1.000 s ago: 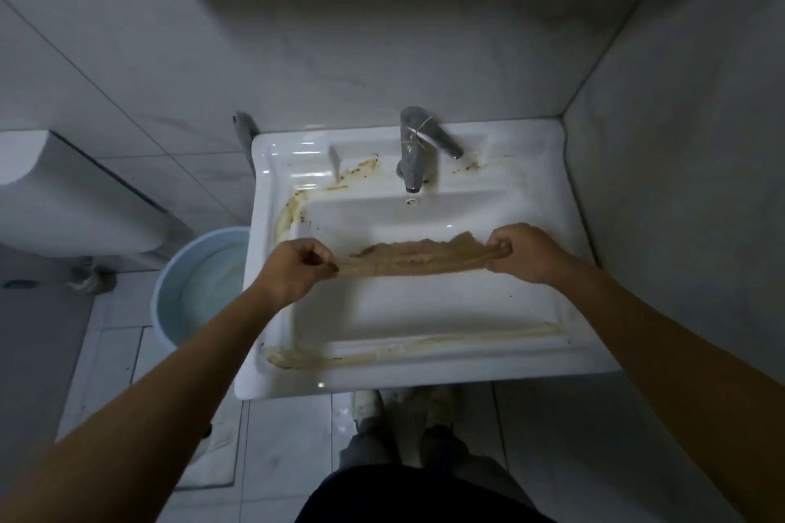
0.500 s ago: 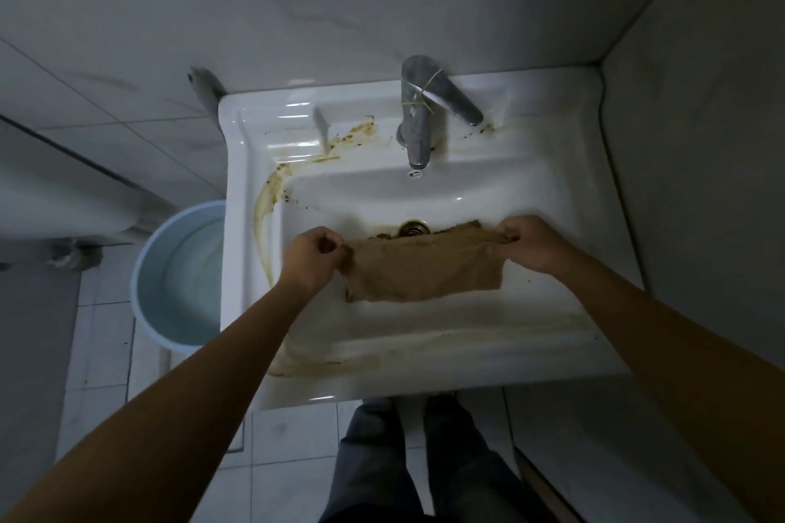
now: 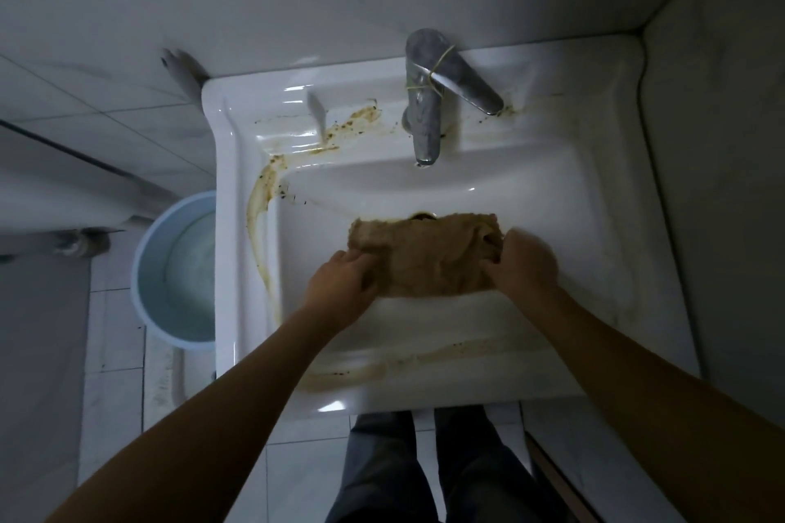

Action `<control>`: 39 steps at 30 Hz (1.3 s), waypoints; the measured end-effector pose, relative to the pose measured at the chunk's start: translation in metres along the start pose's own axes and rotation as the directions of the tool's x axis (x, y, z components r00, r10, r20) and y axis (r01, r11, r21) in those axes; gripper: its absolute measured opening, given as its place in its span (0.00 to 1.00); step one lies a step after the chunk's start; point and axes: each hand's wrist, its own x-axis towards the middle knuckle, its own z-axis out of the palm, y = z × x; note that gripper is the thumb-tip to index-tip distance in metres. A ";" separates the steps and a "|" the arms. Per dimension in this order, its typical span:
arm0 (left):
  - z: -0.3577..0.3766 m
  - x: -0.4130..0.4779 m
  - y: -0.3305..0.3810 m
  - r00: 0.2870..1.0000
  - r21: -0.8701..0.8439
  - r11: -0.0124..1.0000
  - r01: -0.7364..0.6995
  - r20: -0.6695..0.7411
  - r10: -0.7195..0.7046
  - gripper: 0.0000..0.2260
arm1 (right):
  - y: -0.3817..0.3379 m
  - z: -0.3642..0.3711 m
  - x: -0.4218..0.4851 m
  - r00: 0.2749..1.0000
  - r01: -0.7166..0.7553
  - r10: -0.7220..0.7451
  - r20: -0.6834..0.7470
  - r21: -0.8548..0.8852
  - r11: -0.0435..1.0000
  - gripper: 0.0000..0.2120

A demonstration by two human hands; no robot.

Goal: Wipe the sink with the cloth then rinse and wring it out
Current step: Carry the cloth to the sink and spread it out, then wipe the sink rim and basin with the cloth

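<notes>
A brown cloth [image 3: 429, 255] lies bunched in the basin of the white sink [image 3: 594, 225], covering most of the drain. My left hand [image 3: 340, 289] grips the cloth's left end, and my right hand [image 3: 524, 263] grips its right end. Brown stains run along the sink's left rim, the back ledge and the front rim. The metal tap [image 3: 424, 110] stands at the back with no water running from it.
A light blue bucket [image 3: 170, 268] holding water stands on the floor left of the sink. Tiled walls close in behind and on the right. My legs [image 3: 424, 476] stand under the sink's front edge.
The cloth was held stretched above the basin; it has come down into the basin and is folded shorter. Both hands moved closer together and lower. The camera tilted down toward the sink.
</notes>
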 end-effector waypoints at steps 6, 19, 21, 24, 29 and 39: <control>0.012 0.006 -0.011 0.996 0.193 0.978 -0.074 0.064 0.062 0.11 | -0.001 0.015 0.014 0.998 0.057 -0.056 0.017 -0.019 0.998 0.10; -0.001 -0.006 0.014 0.976 -0.080 0.988 0.131 0.187 -0.115 0.15 | 0.020 -0.060 0.009 0.774 -0.627 0.079 0.628 0.743 0.234 0.04; -0.006 -0.014 0.012 0.972 -0.127 0.969 0.211 0.131 -0.195 0.18 | 0.016 -0.063 0.009 0.761 -0.649 0.096 0.642 0.746 0.153 0.05; -0.012 -0.027 0.003 0.965 -0.188 0.947 0.260 0.038 -0.258 0.17 | -0.005 -0.064 0.002 0.888 -0.455 0.105 0.448 0.822 0.343 0.12; -0.021 -0.045 -0.008 0.952 -0.306 0.917 0.256 -0.086 -0.294 0.14 | -0.080 -0.055 -0.030 0.953 -0.027 -0.214 0.212 0.768 0.640 0.21; -0.012 -0.055 -0.015 0.961 -0.320 0.930 0.184 -0.141 -0.238 0.13 | -0.063 0.001 -0.027 0.961 -0.081 -0.010 0.277 0.311 0.947 0.28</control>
